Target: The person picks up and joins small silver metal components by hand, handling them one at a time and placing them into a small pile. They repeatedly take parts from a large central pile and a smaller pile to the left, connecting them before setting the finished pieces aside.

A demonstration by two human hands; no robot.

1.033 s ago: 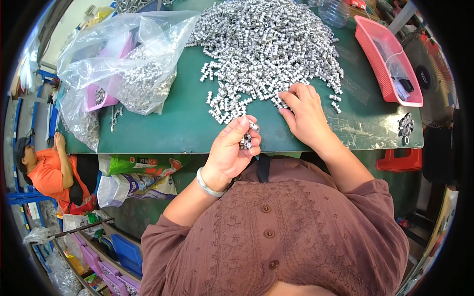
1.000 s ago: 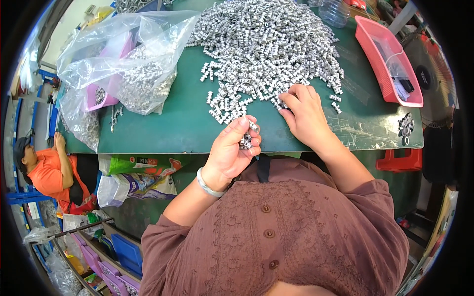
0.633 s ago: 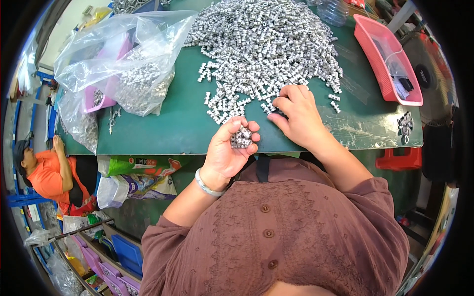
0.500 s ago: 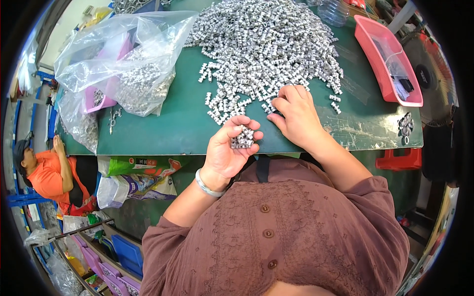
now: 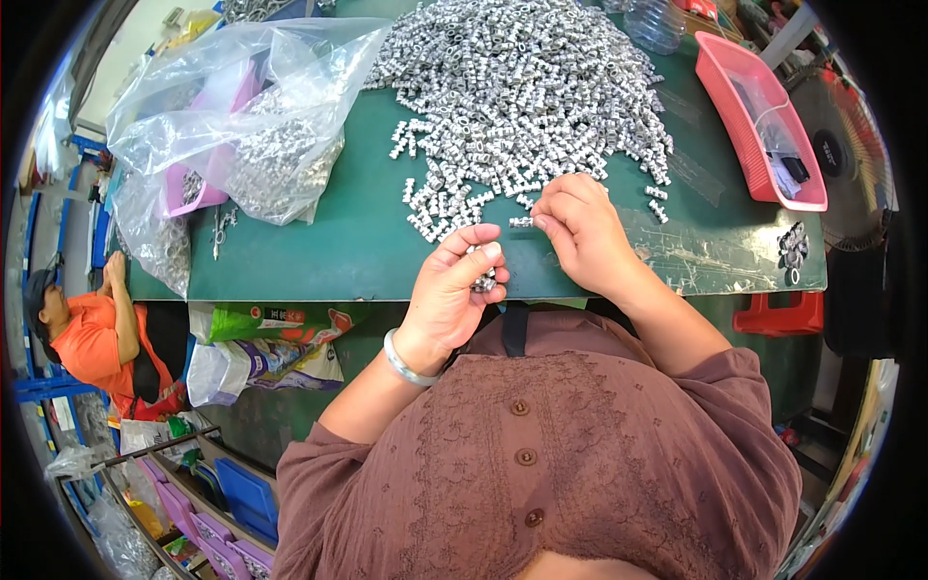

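Left hand [image 5: 454,275]: closed round a clutch of small silvery sleeves [image 5: 485,281], thumb now folded over; palm was more open 0.5 s ago. Right hand [image 5: 585,232]: has drawn back a little from the heap's edge, 1 ribbed sleeve [image 5: 522,222] looks pinched at thumb and fingertips. Hands apart but near. Reads as 1 piece singled out from the rest. Sleeve heap [image 5: 522,97] is just beyond, on green table [image 5: 377,266]; strays at its near edge, fingers partly hide the held pieces. Left: clear plastic bag [image 5: 290,135] with small metal parts, lilac bin [image 5: 184,193]. Right: pink basket [image 5: 737,140], dark rings [image 5: 795,246], red stool [image 5: 778,316] below. Far left: co-worker in orange [image 5: 92,338].
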